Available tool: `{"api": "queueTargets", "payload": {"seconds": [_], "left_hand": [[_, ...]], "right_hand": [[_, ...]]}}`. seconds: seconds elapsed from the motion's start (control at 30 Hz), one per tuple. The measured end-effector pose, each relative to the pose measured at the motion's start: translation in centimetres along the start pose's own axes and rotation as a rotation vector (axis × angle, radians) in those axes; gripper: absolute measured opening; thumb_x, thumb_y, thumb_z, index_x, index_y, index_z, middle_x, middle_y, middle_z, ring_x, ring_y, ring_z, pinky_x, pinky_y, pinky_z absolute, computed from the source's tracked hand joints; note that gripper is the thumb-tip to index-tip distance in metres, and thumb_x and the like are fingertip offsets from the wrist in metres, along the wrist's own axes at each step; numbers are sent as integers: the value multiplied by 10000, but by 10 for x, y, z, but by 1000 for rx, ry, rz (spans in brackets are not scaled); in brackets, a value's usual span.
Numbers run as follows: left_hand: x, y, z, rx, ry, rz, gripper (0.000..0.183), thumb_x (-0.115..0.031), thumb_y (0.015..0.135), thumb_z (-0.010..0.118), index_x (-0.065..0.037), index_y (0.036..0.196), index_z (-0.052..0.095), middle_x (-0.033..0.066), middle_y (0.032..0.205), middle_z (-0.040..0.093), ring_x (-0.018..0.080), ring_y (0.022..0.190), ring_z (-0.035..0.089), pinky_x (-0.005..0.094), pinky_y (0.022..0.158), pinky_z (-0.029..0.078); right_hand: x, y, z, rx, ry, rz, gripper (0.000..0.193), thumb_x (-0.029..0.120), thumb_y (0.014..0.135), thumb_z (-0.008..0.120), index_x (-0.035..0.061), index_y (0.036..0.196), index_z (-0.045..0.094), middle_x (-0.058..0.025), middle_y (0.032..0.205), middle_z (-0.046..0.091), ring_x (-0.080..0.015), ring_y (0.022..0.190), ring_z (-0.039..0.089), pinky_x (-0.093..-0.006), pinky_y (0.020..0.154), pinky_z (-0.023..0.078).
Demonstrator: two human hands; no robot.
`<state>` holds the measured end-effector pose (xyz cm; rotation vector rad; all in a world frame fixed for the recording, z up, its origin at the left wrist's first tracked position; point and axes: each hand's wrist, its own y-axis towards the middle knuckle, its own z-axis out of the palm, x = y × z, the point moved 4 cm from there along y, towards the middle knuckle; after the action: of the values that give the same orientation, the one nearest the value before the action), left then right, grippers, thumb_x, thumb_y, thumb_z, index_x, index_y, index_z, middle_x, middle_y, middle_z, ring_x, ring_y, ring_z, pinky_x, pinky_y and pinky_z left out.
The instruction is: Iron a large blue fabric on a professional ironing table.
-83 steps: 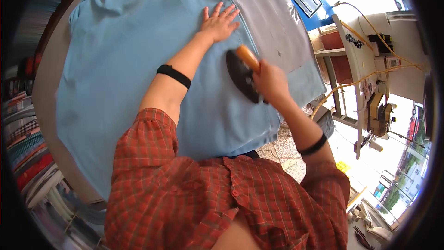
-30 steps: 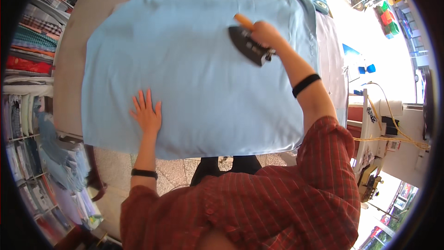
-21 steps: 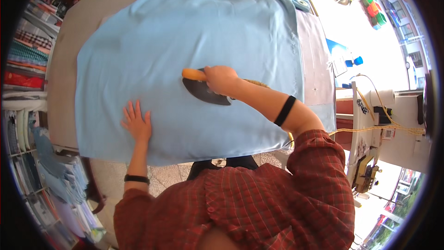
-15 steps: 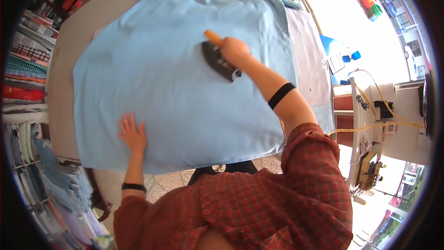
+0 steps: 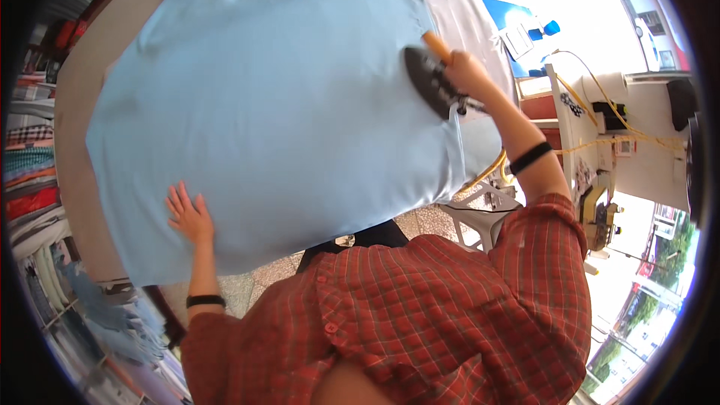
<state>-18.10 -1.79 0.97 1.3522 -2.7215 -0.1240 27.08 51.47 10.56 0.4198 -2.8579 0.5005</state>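
Note:
A large piece of light blue fabric point(image 5: 262, 105) is spread over the table, smooth in the middle and wrinkled toward its far end. My right hand point(image 5: 469, 75) is closed round the orange handle of a dark clothes iron point(image 5: 429, 84). The iron rests at the fabric's right side, close to its edge. My left hand point(image 5: 190, 214) lies flat on the near left part of the fabric, fingers spread, holding nothing.
The padded table point(image 5: 75, 165) shows along the left, with shelves of folded cloth point(image 5: 31, 157) beyond it. On the right are a yellow cord point(image 5: 600, 139), a white stool point(image 5: 480, 217) and a sewing machine point(image 5: 598, 217). A blue sheet point(image 5: 499, 19) lies at the far right.
The iron has moved to the right in my right hand, from the fabric's middle to its right edge. My left hand stays flat on the fabric. The view has shifted, showing the stool.

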Motion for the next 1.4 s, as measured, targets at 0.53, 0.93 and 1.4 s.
{"api": "queueTargets", "payload": {"seconds": [0.53,0.93,1.4], "left_hand": [[1,-1,8,-10,64,30,575,-474,970,401,-283,1493,256,15,1571,205,298,1446,162,687,1037,180],[5,-3,4,35,47,-9,578,-469,966,401,-267,1490,261,16,1571,200,293,1451,135,682,1053,142],[13,-3,14,42,-11,-19,588,-526,956,393,-318,1489,254,4,1578,184,308,1452,132,699,1048,114]], "right_hand": [[-136,-103,-2,-182,-152,152,253,211,807,592,36,989,610,-222,852,656,-398,845,638,-489,757,498],[-74,-134,51,-303,40,-72,369,275,790,702,58,1048,553,-133,991,627,-343,958,607,-434,817,482],[-85,-164,114,-175,212,-64,481,364,835,664,-12,1110,544,-257,834,655,-422,785,642,-469,683,499]]}}
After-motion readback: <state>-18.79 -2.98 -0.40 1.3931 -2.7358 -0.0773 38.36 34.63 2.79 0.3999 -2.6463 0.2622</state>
